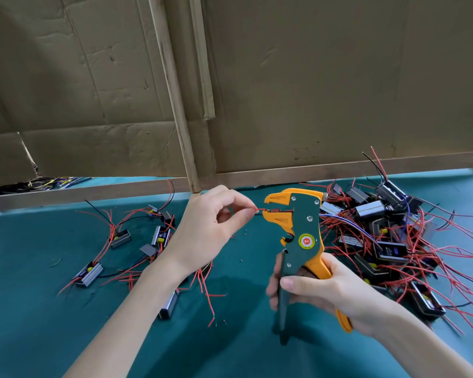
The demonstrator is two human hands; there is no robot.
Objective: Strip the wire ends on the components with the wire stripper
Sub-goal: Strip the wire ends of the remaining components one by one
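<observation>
My right hand (325,290) grips the handles of an orange and dark green wire stripper (298,227), held upright above the teal table. Its jaws point left and stand slightly apart. My left hand (208,227) pinches a thin red wire (260,209) between thumb and forefinger, and the wire's tip sits in the stripper's jaws. The component this wire belongs to is hidden under my left hand and forearm.
A heap of black and silver components (380,227) with tangled red, black and blue wires lies at the right. Several single components (89,274) with red wires lie scattered at the left. A cardboard wall (311,91) and wooden ledge close off the table's far side.
</observation>
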